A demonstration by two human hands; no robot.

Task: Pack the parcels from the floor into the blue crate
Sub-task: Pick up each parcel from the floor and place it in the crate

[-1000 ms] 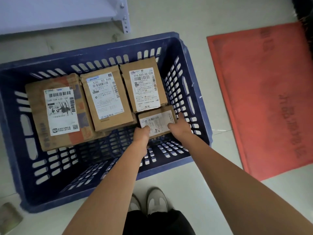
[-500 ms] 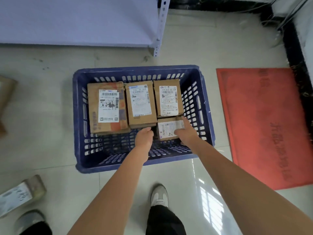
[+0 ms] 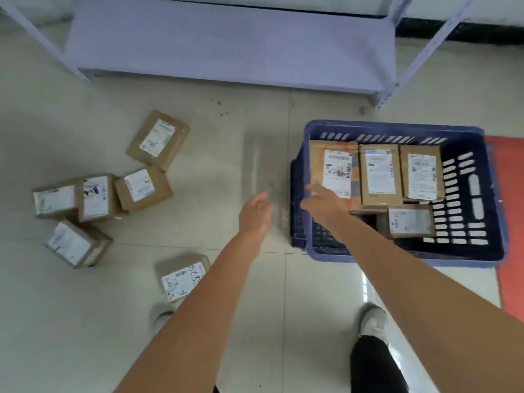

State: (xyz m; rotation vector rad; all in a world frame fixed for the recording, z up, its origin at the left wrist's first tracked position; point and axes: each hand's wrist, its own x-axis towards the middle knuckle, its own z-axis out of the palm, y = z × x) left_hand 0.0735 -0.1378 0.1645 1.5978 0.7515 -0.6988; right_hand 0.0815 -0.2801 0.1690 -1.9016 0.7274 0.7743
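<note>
The blue crate (image 3: pixel 493 194) stands on the floor at the right. Inside it lie several labelled cardboard parcels, three in a row along the far side (image 3: pixel 378 177) and a small one (image 3: pixel 409 222) in front of them. Several more parcels lie on the floor at the left, among them a cluster (image 3: pixel 143 188) and a single one (image 3: pixel 181 276) near my left foot. My left hand (image 3: pixel 253 212) hovers above the floor between the crate and the loose parcels, fingers relaxed, holding nothing. My right hand (image 3: pixel 321 204) is over the crate's left wall, fingers spread and empty.
A pale metal shelf unit (image 3: pixel 226 43) runs along the back, its feet on the tiled floor. A red mat (image 3: pixel 509 222) lies right of the crate. My feet (image 3: pixel 373 321) stand near the bottom edge.
Both hands have let go of the small parcel, left it in the crate and moved left. My view has swung left, bringing the loose parcels on the floor into sight.
</note>
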